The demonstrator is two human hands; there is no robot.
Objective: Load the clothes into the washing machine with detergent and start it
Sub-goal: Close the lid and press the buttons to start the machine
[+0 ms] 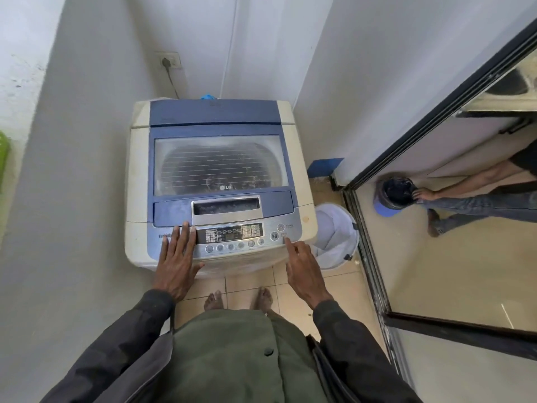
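Left hand (177,257) rests flat, fingers straight, on the glossy cream-and-blue plastic washing machine (139,175). Right hand (305,269), relaxed with index extended, touches the brushed-silver control panel (232,246) ahead.

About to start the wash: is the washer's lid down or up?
Down. The lid lies flat on the washing machine, its front edge meeting the control panel.

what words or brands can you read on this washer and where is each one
"LG": on the lid window, near its front edge.
"Turbo": at the left end of the control panel; the rest of the word is hidden under the left hand.
Labels beside the two round buttons at the right: too small to read.
Display and the captions under the button row: blurred, unreadable.
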